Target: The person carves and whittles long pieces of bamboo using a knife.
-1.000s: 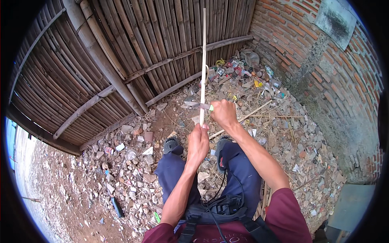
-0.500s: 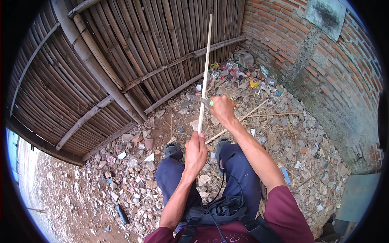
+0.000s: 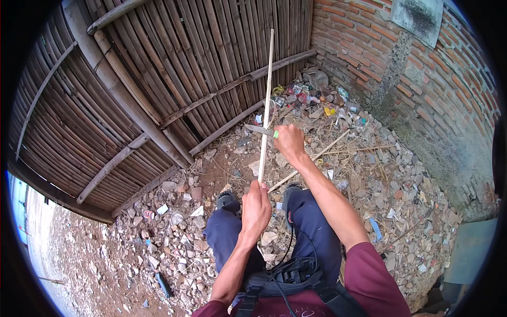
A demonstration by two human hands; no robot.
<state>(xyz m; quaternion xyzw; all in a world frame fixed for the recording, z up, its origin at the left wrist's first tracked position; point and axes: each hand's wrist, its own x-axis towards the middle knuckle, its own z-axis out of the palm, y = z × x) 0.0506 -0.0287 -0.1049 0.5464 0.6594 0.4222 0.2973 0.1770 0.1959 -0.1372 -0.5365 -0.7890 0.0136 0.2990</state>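
Observation:
My left hand [image 3: 256,207] grips the near end of a long thin bamboo stick [image 3: 266,95] that points away from me toward the bamboo fence. My right hand [image 3: 289,141] is closed on a knife with a green handle; its blade [image 3: 257,129] lies across the stick about halfway along it. Both forearms reach out over my knees in dark blue trousers [image 3: 312,228].
A bamboo slat fence [image 3: 158,79] stands ahead and to the left, a brick wall [image 3: 422,74] to the right. The ground is rubble, stones and litter [image 3: 311,98] piled in the corner. Another bamboo stick [image 3: 317,158] lies on the ground by my right foot.
The view has shifted slightly and the stick leans a little more to the right. My right hand with the knife stays at about the same spot on the stick.

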